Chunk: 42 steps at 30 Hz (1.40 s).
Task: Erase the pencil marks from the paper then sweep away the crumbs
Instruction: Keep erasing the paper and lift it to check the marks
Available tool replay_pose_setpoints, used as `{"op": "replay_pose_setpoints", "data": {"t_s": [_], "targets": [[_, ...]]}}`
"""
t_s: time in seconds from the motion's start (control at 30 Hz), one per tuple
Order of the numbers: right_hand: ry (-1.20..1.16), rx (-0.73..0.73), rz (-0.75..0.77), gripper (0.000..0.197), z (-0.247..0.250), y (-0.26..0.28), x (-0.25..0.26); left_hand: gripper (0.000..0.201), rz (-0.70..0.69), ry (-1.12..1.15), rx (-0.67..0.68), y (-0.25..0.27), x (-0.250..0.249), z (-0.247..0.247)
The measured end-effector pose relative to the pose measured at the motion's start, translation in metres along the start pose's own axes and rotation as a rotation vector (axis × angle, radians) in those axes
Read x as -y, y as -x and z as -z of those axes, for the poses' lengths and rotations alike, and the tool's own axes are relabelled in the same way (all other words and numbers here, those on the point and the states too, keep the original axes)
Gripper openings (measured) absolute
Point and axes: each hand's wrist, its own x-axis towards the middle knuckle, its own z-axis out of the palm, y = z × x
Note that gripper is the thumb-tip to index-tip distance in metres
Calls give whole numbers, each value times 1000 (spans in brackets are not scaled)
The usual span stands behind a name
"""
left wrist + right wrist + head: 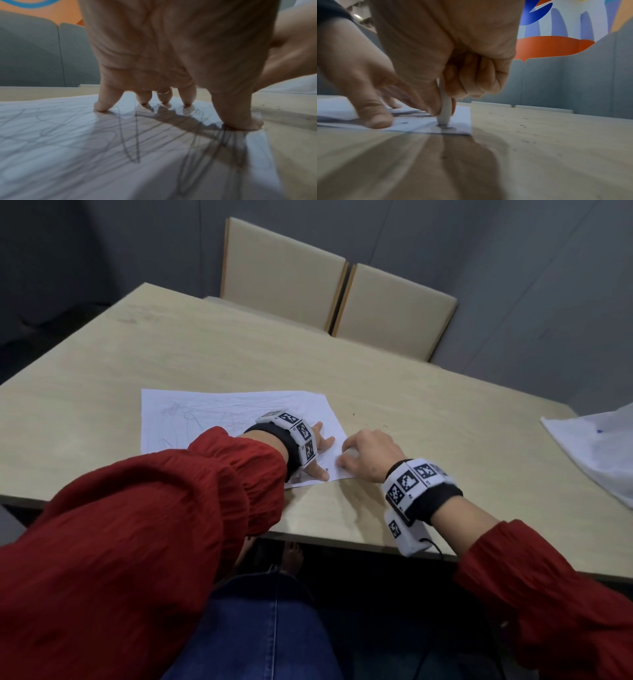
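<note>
We see the left hand [317, 448] spread flat (fingertips down) on the paper [205, 419], the right hand's [368, 453] fingers pinching an eraser [444, 112] upright.

Left hand [317, 448] splayed flat, right hand [368, 455] in pinching grip.

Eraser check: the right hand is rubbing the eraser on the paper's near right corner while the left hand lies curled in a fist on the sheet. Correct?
Not quite. The left hand is no fist: the left wrist view shows its fingers spread, tips pressing the paper flat. The rest holds: the right hand grips the eraser on the near right corner.
</note>
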Motion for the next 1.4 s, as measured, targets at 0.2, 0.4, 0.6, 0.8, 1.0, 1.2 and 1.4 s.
{"op": "replay_pose_setpoints", "data": {"t_s": [0.2, 0.4, 0.6, 0.8, 1.0, 1.2, 1.4], "targets": [[2, -11, -68, 15, 7, 0, -7, 97, -9, -18, 10, 3, -1, 3], [97, 7, 36, 16, -8, 13, 0, 97, -14, -24, -1, -1, 1, 0], [128, -60, -9, 17, -1, 4, -14, 96, -24, -2, -18, -5, 2, -2], [182, -72, -7, 20, 0, 9, -26, 95, 18, -14, -56, -14, 1, -10], [73, -60, 25, 15, 2, 3, -28, 96, 14, -6, -51, -14, 1, -9], [-182, -11, 108, 27, -14, 0, -30, 91, -24, -4, -84, -17, -3, -9], [-30, 96, 109, 31, 0, 19, -51, 90, 76, 21, -175, -12, 3, -15]]}}
